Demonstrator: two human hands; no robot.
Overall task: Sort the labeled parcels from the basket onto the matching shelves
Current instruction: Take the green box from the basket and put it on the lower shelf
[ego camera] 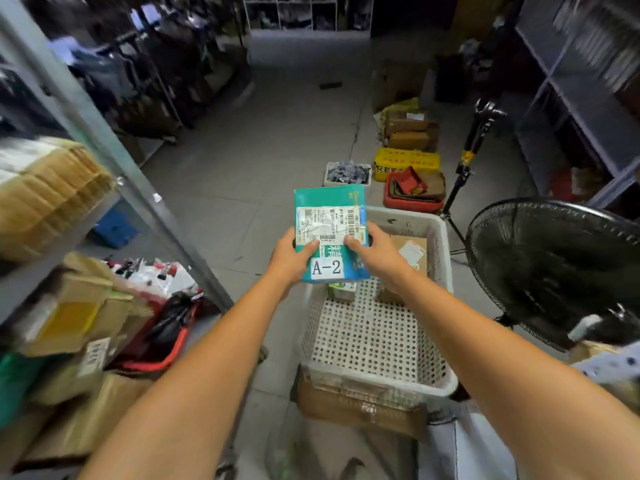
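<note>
I hold a flat teal parcel [329, 202] up over the far end of the white perforated basket [374, 344]. It carries a shipping label and a white tag reading A-2. My left hand [292, 259] grips its left edge with the thumb on top. Gripping the right edge the same way is my right hand [375, 254]. In the basket lie a brown parcel [412, 252] at the far right and a small green-white box [343, 291] under the held parcel. A metal shelf unit [104, 140] with cardboard parcels stands on my left.
A black floor fan [554, 268] stands close on the right, a tripod [465, 164] behind it. Red [412, 202] and yellow [405, 159] crates and boxes sit on the floor beyond the basket. Another shelf unit [571, 98] lines the right side. A grey floor aisle [277, 133] runs ahead.
</note>
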